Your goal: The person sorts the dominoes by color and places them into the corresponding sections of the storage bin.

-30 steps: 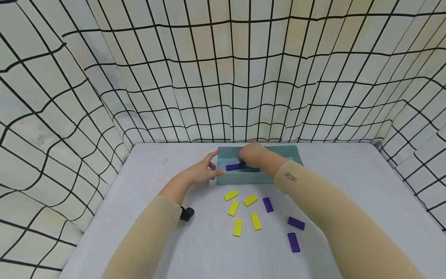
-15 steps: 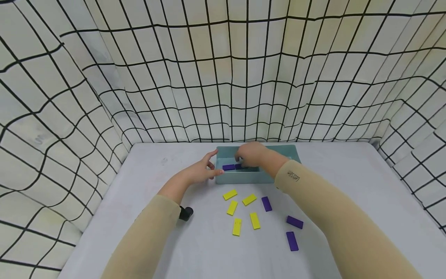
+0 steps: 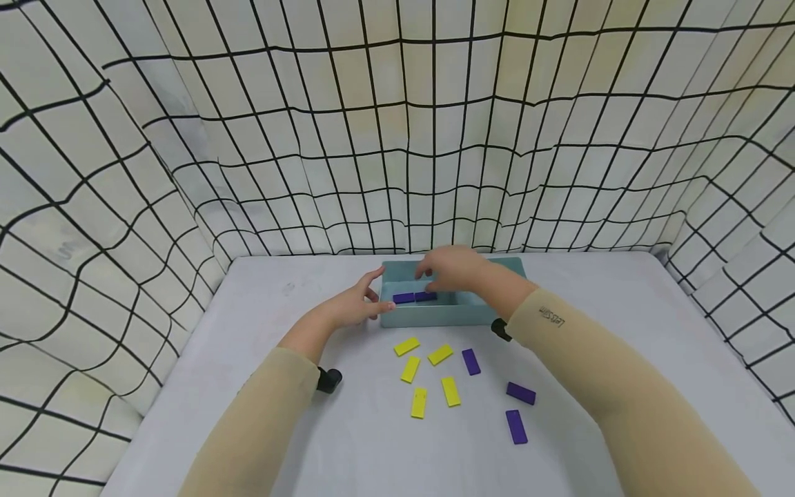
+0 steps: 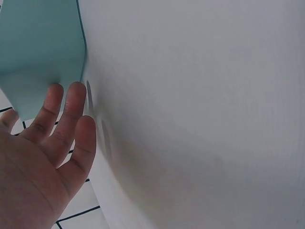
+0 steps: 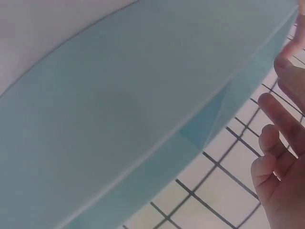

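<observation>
A pale teal box point(image 3: 444, 317) stands at the far side of the table. Inside it, toward the left, two flat purple blocks lie end to end, a left one point(image 3: 404, 298) and a right one point(image 3: 426, 296). My left hand point(image 3: 344, 307) is at the box's left end, thumb and fingers spread around its corners. In the left wrist view, the relaxed fingers point(image 4: 74, 100) are against or very near the teal wall. Over the box, just above the right purple block, my right hand point(image 3: 453, 268) has loosely bent fingers and nothing visible in them.
Several yellow blocks point(image 3: 410, 369) lie on the white table point(image 3: 596, 324) in front of the box. To their right are three purple blocks: an upper one point(image 3: 470, 362), a middle one point(image 3: 520, 393) and a lower one point(image 3: 516, 426). Black netting point(image 3: 406, 153) hangs behind the table.
The right hand has let go of a purple block inside the box, beside the other purple block, and has risen slightly to the right. The left hand stays at the box's left end.
</observation>
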The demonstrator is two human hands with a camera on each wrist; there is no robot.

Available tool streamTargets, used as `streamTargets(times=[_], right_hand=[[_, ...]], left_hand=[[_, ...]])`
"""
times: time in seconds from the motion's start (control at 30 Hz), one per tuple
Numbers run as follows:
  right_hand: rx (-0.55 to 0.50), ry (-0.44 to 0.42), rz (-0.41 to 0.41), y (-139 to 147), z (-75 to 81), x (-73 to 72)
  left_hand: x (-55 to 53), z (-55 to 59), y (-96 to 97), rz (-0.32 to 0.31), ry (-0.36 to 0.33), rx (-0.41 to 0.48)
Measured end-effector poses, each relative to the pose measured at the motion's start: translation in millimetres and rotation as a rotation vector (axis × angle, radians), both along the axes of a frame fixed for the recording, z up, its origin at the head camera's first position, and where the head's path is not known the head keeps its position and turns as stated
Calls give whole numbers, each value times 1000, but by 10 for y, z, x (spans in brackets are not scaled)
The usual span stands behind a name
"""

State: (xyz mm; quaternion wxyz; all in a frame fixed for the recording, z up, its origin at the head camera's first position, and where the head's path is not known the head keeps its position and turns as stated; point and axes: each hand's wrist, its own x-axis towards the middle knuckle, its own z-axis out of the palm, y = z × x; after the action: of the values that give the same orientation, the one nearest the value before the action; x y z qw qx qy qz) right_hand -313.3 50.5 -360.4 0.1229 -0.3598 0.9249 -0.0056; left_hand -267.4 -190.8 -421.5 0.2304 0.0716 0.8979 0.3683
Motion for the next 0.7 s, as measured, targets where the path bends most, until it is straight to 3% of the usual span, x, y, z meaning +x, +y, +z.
streamTargets(times=[0.3, 0.5, 0.7], right_hand=[[-119, 10, -9, 293, 119, 189], [-166, 40, 30, 507, 129, 338], [-212, -2, 57, 718, 110, 508]], left_hand=[[0, -10, 9, 10, 2, -10], [-12, -17, 10, 5, 10, -28], [1, -2, 23, 2, 11, -32]])
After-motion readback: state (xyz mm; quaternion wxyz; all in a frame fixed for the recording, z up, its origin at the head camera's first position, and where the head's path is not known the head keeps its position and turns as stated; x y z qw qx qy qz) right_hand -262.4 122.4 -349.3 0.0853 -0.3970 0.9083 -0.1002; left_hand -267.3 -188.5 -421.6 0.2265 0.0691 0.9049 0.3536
